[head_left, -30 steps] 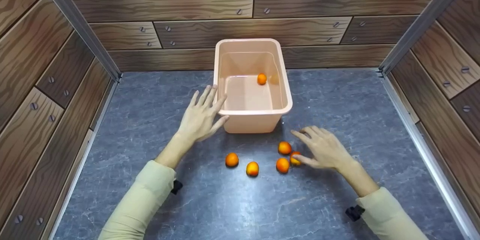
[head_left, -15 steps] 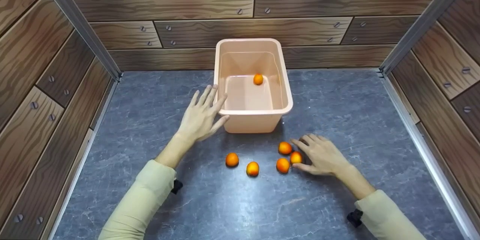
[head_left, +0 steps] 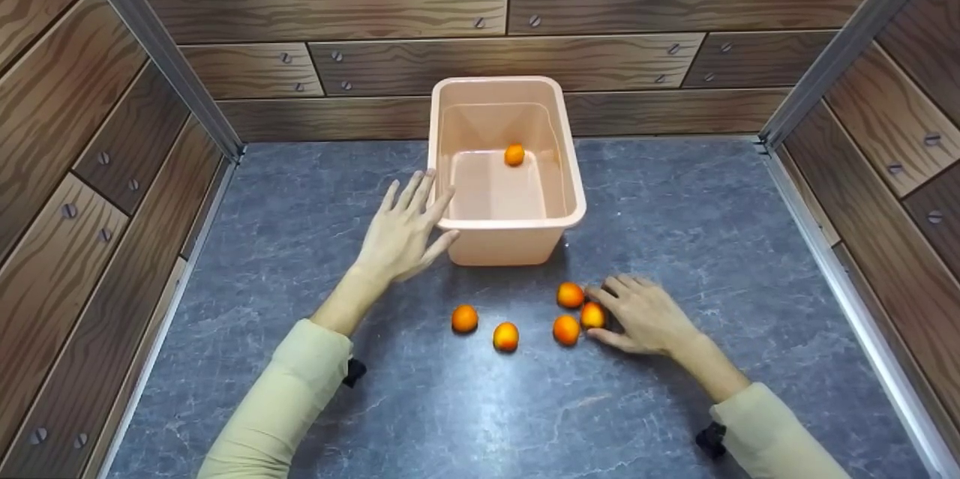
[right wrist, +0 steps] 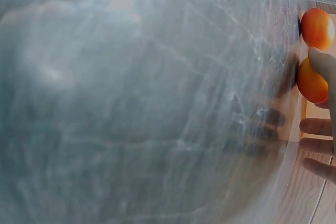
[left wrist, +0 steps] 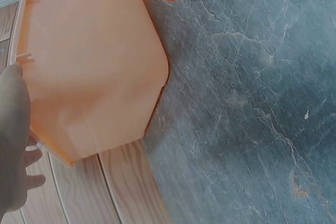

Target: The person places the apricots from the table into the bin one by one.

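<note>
A pink plastic bin (head_left: 506, 245) stands at the middle back, with one small orange fruit (head_left: 514, 154) inside. My left hand (head_left: 397, 239) rests at the bin's left front rim, fingers straight and spread; the left wrist view shows its thumb (left wrist: 14, 114) against the rim. My right hand (head_left: 641, 315) is low over the table, thumb and index finger on either side of a round orange fruit (head_left: 592, 315). In the right wrist view the thumb overlaps this fruit (right wrist: 312, 81). Two more fruits lie close by: one behind (head_left: 570, 295), one to the left (head_left: 566, 330).
Two other orange fruits lie in front of the bin, one further left (head_left: 464, 319) and one nearer (head_left: 505, 336). The grey marbled tabletop (head_left: 420, 411) is bounded by wood-patterned walls (head_left: 390, 3) and metal edge strips.
My right hand has come down and nearer, its thumb and index finger settling around the fruit. The fruit in the bin has rolled left. My left hand has stayed put.
</note>
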The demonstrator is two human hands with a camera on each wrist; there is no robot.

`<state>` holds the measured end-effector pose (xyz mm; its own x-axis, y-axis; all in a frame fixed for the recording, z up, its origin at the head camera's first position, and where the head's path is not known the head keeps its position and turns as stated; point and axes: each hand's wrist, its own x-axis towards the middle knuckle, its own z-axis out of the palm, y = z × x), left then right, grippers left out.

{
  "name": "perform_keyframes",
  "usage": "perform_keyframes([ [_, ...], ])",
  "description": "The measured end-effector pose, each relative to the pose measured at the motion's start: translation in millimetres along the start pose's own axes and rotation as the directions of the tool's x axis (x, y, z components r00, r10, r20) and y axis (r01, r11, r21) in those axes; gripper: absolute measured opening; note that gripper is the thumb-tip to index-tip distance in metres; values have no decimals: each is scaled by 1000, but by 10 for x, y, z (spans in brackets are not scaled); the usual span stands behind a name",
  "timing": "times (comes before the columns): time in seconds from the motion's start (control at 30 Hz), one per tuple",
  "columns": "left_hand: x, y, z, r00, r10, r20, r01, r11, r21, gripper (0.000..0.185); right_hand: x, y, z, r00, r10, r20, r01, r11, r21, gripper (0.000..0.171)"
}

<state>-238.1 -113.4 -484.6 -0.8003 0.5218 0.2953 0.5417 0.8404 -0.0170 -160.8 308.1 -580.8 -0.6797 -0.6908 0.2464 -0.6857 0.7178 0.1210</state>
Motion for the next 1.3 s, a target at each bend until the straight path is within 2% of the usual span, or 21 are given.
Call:
perform_keyframes([
  [0.27, 3, 1, -2, 1000, -1, 9, 1, 1000, 20, 70, -13, -11, 27, 999, -24, -23, 24, 1000, -5, 57],
  [0.5, -4, 8, -7, 1000, -10, 18, 10, 1000, -3, 69, -29, -1, 28, 997, -33, -69, 32, 999, -10, 51],
  [0.87, -3, 3, 2, 1000, -12, 12, 12, 1000, 1, 69, -15, 56, -45, 997, -15, -78, 13, 1000, -20, 53],
  [1.3, -7, 2, -6, 1000, -16, 16, 16, 1000, -8, 69, 153, 91, -209, 990, -58, -130, 54, 998, -32, 51],
])
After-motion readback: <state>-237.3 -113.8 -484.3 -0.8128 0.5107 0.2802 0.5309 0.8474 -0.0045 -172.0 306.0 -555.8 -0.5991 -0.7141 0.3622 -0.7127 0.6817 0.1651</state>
